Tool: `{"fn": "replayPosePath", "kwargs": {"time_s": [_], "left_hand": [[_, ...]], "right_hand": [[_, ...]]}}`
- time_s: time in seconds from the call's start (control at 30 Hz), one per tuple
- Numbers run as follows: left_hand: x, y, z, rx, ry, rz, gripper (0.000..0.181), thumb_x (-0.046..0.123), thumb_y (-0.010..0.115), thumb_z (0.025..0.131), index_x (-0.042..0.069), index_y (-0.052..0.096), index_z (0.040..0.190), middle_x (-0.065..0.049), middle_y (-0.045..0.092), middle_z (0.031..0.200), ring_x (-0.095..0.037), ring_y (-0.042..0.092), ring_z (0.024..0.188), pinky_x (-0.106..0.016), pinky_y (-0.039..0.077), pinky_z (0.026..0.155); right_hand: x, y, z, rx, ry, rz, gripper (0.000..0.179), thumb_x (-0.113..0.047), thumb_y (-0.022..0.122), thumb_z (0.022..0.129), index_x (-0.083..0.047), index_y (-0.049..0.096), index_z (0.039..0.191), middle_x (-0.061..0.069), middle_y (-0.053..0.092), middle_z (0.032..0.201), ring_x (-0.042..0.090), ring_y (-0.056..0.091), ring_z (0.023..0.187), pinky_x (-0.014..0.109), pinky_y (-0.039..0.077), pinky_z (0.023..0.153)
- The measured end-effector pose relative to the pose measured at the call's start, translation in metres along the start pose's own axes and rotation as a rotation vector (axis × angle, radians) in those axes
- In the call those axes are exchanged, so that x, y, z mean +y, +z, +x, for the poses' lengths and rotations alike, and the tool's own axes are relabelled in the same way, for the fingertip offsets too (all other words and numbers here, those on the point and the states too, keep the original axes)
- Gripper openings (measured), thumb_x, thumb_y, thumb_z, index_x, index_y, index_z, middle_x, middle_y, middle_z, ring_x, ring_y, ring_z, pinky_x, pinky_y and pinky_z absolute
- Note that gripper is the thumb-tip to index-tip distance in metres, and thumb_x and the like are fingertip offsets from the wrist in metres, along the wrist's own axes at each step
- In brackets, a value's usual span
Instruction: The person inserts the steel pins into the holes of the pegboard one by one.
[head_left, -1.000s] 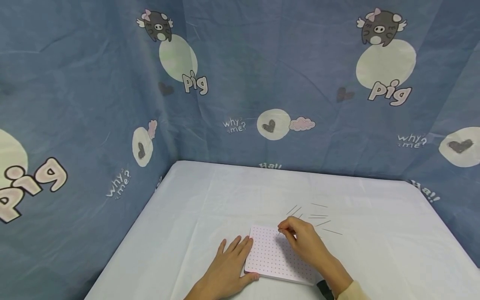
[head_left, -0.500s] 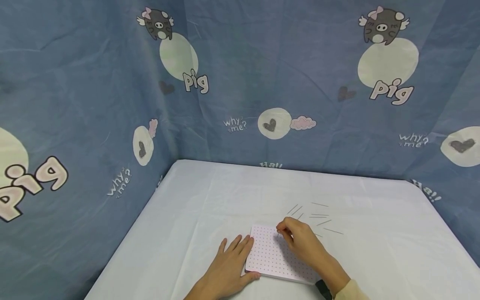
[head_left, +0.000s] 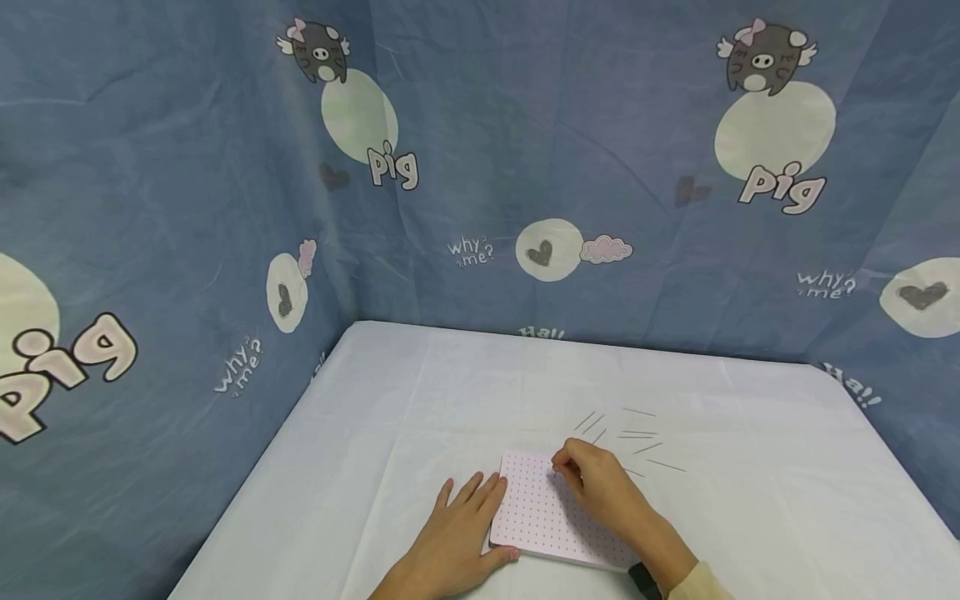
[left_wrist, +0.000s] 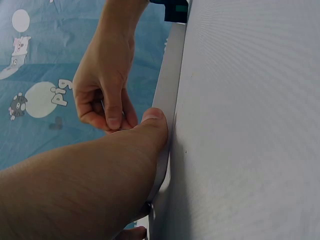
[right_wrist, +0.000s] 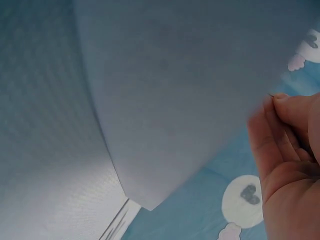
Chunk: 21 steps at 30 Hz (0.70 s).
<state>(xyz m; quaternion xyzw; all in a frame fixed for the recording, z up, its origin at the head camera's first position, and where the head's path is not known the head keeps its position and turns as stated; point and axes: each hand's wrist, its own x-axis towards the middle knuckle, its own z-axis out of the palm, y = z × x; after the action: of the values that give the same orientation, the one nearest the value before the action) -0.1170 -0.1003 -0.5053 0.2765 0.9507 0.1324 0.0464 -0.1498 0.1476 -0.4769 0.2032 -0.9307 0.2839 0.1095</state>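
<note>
A flat, pale pink board [head_left: 525,512] with a grid of small dark dots lies near the front of the table. My left hand [head_left: 459,533] rests against its left side, fingers straight, the thumb on the near edge. Over the board's upper middle, my right hand [head_left: 606,492] pinches a thin needle [head_left: 555,472] between thumb and fingertips; its lower end points down at the board. In the left wrist view the board's side edge [left_wrist: 169,80] shows beside the left thumb. The right wrist view has the board's side [right_wrist: 165,100] blurred and close, the pinching fingers [right_wrist: 295,112] at right.
Several thin dark needles [head_left: 637,436] lie scattered on the white table [head_left: 420,400] behind and right of the board. A dark band [head_left: 645,579] is at the right wrist. Blue printed cloth [head_left: 450,275] walls the table at back and left.
My right hand has shifted slightly left and lower, bringing the needle's tip closer to the board. The left hand and board stay in place.
</note>
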Motion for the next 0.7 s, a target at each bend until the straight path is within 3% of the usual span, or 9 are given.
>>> {"fn": "replayPosePath", "kwargs": {"time_s": [0.33, 0.7], "left_hand": [[-0.001, 0.000, 0.001, 0.001, -0.003, 0.002, 0.096, 0.075, 0.052, 0.090, 0.011, 0.033, 0.160, -0.009, 0.037, 0.165, -0.036, 0.035, 0.152, -0.069, 0.027, 0.118], [0.001, 0.000, 0.001, 0.005, -0.012, 0.013, 0.095, 0.074, 0.054, 0.090, 0.012, 0.034, 0.160, -0.008, 0.038, 0.165, -0.035, 0.036, 0.152, -0.069, 0.027, 0.118]], "right_hand": [[-0.001, -0.001, 0.001, -0.012, 0.011, 0.012, 0.011, -0.004, 0.073, 0.093, -0.013, 0.065, 0.093, -0.002, 0.072, 0.089, -0.002, 0.059, 0.075, 0.014, 0.053, 0.067], [0.004, -0.010, -0.002, -0.031, 0.122, 0.138, 0.013, -0.011, 0.076, 0.092, -0.014, 0.065, 0.099, -0.004, 0.072, 0.098, 0.016, 0.075, 0.093, 0.024, 0.061, 0.081]]}}
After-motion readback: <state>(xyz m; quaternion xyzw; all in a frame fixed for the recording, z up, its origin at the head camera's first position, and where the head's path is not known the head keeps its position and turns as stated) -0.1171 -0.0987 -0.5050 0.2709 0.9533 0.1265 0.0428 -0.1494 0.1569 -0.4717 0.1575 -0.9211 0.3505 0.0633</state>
